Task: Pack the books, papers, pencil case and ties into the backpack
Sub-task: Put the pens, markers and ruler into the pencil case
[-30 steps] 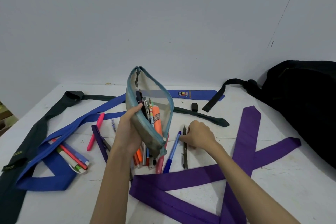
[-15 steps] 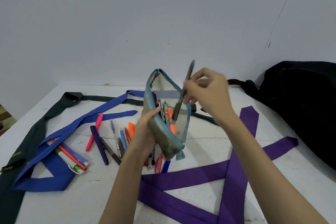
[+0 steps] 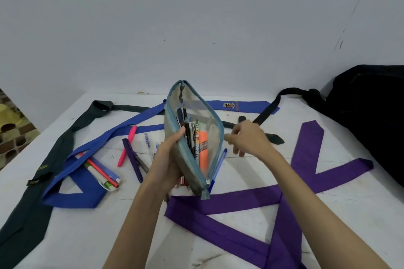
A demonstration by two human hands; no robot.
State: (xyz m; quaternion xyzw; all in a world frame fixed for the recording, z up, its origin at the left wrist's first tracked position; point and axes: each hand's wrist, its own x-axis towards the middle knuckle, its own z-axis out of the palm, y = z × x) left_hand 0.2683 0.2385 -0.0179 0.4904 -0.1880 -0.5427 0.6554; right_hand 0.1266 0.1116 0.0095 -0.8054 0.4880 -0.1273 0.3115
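Observation:
My left hand (image 3: 168, 159) grips the blue-trimmed mesh pencil case (image 3: 215, 144) by its left rim and holds it up, mouth wide. Pens and an orange highlighter (image 3: 203, 150) stand inside it. My right hand (image 3: 249, 137) hovers just right of the case with loose fingers and nothing in it. A purple tie (image 3: 306, 183) crosses itself on the table in front and to the right. A blue tie (image 3: 87, 194) and a dark green tie (image 3: 28, 209) lie to the left. The black backpack (image 3: 371, 120) sits at the far right.
Loose pens lie on the white table (image 3: 76, 236): a pink one (image 3: 126, 148), a purple one (image 3: 132, 159), a bundle (image 3: 100, 172) on the blue tie, and a blue pen (image 3: 220, 164) behind the case. A wall stands at the back; the table's left edge drops off.
My right hand lifted a dark pen off the table, brought it over the case and put it in; the hand now sits empty beside the case. The case shifted slightly right.

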